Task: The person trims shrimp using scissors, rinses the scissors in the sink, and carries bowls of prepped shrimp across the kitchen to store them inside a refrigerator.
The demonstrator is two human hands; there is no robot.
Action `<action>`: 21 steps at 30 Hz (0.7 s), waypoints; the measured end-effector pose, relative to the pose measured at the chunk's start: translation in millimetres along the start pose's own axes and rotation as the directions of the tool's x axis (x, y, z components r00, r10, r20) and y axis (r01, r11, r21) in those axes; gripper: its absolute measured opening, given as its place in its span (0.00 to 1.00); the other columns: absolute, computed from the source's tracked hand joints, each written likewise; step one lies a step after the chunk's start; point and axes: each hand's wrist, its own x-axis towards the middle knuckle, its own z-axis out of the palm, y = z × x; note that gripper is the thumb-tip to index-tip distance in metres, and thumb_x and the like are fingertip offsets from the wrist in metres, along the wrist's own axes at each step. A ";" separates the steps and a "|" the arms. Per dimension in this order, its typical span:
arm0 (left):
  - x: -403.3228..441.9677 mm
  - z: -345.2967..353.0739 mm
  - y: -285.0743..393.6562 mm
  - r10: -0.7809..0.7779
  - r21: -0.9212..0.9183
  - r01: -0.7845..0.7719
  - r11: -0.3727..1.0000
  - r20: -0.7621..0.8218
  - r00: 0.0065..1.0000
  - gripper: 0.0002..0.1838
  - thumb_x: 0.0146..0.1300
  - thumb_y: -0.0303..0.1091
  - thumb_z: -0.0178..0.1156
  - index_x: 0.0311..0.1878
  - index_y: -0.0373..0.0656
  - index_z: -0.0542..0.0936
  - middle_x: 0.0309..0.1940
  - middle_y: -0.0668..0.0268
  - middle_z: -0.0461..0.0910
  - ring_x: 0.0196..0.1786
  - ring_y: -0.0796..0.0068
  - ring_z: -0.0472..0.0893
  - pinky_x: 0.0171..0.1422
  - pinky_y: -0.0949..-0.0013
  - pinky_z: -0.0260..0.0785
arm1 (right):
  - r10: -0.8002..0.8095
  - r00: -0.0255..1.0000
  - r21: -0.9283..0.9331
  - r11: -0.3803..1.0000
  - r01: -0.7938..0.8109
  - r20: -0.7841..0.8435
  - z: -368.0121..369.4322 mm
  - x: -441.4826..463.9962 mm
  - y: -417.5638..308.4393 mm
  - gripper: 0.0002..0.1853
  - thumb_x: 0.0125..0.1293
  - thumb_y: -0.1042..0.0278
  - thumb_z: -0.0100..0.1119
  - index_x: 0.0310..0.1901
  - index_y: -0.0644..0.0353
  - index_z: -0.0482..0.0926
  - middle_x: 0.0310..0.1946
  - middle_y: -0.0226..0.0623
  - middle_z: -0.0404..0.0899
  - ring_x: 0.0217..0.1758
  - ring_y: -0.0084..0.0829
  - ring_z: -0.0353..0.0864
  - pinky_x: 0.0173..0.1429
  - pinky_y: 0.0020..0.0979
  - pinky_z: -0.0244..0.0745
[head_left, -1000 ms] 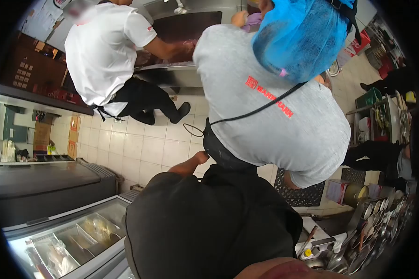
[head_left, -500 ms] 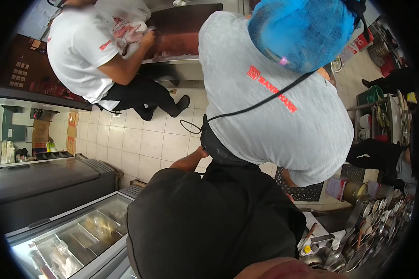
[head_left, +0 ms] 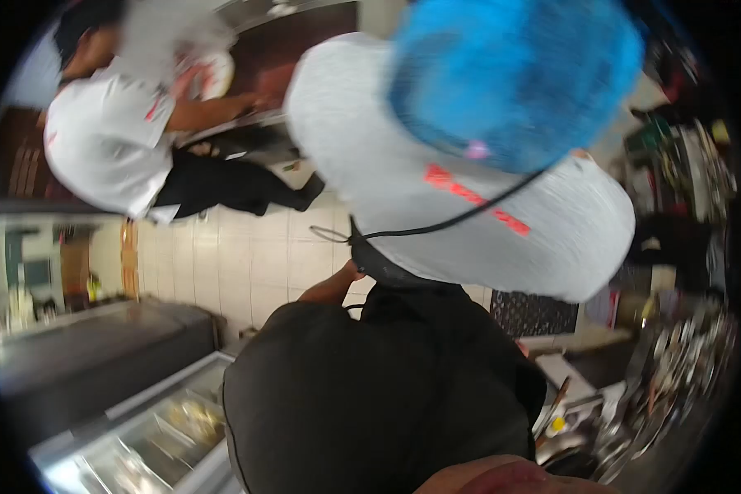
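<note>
My left hand (head_left: 356,270) is low in front of my dark shirt, beside the black lower clothing (head_left: 391,265) of a person in a grey shirt (head_left: 461,230). Its fingers are blurred and partly covered, so I cannot make out whether it touches the clothing or holds anything. Only a sliver of my right hand (head_left: 523,350) shows past the right side of my shirt, near the dark floor mat (head_left: 535,314). Its fingers are hidden. The person in front wears a blue hair cover (head_left: 519,74) and a black cord.
At the upper left, a person in a white shirt (head_left: 107,140) reaches over a sink (head_left: 305,41). A glass-topped freezer (head_left: 165,445) stands at lower left. Metal utensils (head_left: 675,370) crowd the right, with a yellow-capped bottle (head_left: 558,425) nearby.
The view has shifted and blurred. The grey-shirted person's head appears lower and further left. The white-shirted person has moved left and extends an arm to the right. My left hand stays low.
</note>
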 end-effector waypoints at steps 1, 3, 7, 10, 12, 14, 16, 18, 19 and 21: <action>4.8 -1.7 2.0 0.024 0.015 -0.025 1.000 0.042 0.999 0.18 0.70 0.39 0.44 0.57 0.43 0.73 0.56 0.62 0.75 0.58 0.66 0.75 0.63 0.64 0.67 | -0.004 1.000 0.032 0.999 0.005 -0.021 -5.5 2.6 4.7 0.10 0.68 0.67 0.47 0.41 0.62 0.77 0.22 0.38 0.72 0.18 0.32 0.72 0.18 0.36 0.68; 7.0 -8.4 5.4 0.081 0.058 -0.090 0.994 0.144 0.986 0.18 0.69 0.39 0.45 0.56 0.43 0.73 0.55 0.62 0.75 0.57 0.66 0.75 0.61 0.64 0.68 | -0.015 0.997 0.105 0.994 0.022 -0.075 -15.7 5.0 15.4 0.10 0.68 0.67 0.47 0.42 0.62 0.77 0.22 0.38 0.72 0.18 0.32 0.73 0.18 0.36 0.68; 5.0 -24.2 10.8 0.136 0.153 -0.202 0.967 0.358 0.924 0.16 0.69 0.38 0.46 0.54 0.43 0.74 0.52 0.62 0.76 0.55 0.67 0.76 0.59 0.64 0.69 | -0.034 0.977 0.233 0.969 0.085 -0.212 -24.1 -14.4 -0.9 0.07 0.69 0.64 0.50 0.42 0.57 0.74 0.24 0.33 0.71 0.19 0.30 0.73 0.17 0.32 0.65; -4.4 -29.7 27.3 0.134 0.207 -0.243 0.948 0.433 0.891 0.15 0.68 0.38 0.46 0.52 0.43 0.74 0.49 0.63 0.76 0.53 0.67 0.77 0.57 0.63 0.69 | 0.022 0.974 0.280 0.959 0.044 -0.226 -38.7 -16.5 -4.0 0.11 0.67 0.68 0.49 0.49 0.57 0.74 0.29 0.35 0.74 0.21 0.31 0.75 0.19 0.32 0.69; -15.6 -31.3 43.9 0.103 0.245 -0.236 0.940 0.457 0.884 0.14 0.68 0.38 0.47 0.51 0.43 0.75 0.48 0.63 0.77 0.52 0.67 0.77 0.55 0.63 0.70 | 0.061 0.979 0.300 0.954 0.000 -0.193 -49.1 4.9 -1.9 0.13 0.66 0.70 0.49 0.52 0.57 0.74 0.31 0.35 0.75 0.21 0.31 0.76 0.21 0.32 0.70; -19.2 -33.5 64.3 0.072 0.274 -0.227 0.934 0.479 0.875 0.13 0.68 0.37 0.47 0.49 0.43 0.75 0.46 0.63 0.77 0.51 0.67 0.78 0.54 0.63 0.70 | 0.098 0.978 0.265 0.963 -0.046 -0.186 -59.8 25.8 -3.3 0.13 0.66 0.70 0.48 0.52 0.56 0.74 0.31 0.35 0.75 0.22 0.31 0.76 0.22 0.33 0.71; -21.3 -33.3 84.8 0.037 0.303 -0.208 0.930 0.486 0.873 0.12 0.68 0.37 0.47 0.48 0.43 0.75 0.45 0.63 0.77 0.49 0.67 0.78 0.53 0.63 0.71 | 0.144 0.978 0.251 0.962 -0.102 -0.152 -69.6 50.9 -13.6 0.11 0.67 0.67 0.48 0.49 0.54 0.74 0.30 0.34 0.75 0.22 0.31 0.76 0.23 0.35 0.73; -18.6 -31.6 114.8 -0.001 0.329 -0.185 0.926 0.492 0.870 0.12 0.68 0.37 0.48 0.47 0.43 0.76 0.43 0.63 0.78 0.48 0.67 0.78 0.51 0.63 0.71 | 0.181 0.969 0.281 0.951 -0.130 -0.166 -88.4 94.3 -21.3 0.11 0.67 0.66 0.47 0.48 0.53 0.74 0.30 0.34 0.75 0.22 0.31 0.76 0.23 0.36 0.73; -14.9 -29.1 132.7 -0.018 0.345 -0.176 0.922 0.492 0.870 0.11 0.67 0.37 0.48 0.46 0.43 0.76 0.42 0.63 0.78 0.48 0.67 0.79 0.51 0.63 0.72 | 0.200 0.965 0.297 0.944 -0.143 -0.172 -99.3 115.5 -24.6 0.10 0.67 0.65 0.47 0.48 0.53 0.74 0.30 0.33 0.75 0.23 0.31 0.76 0.23 0.36 0.73; -1.8 -22.7 165.5 -0.044 0.390 -0.173 0.904 0.489 0.871 0.11 0.67 0.36 0.48 0.45 0.43 0.76 0.41 0.63 0.78 0.46 0.67 0.79 0.49 0.63 0.72 | 0.156 0.979 0.380 0.920 -0.096 -0.130 -121.1 133.4 -57.7 0.13 0.66 0.66 0.47 0.52 0.54 0.73 0.31 0.33 0.76 0.23 0.30 0.77 0.23 0.34 0.74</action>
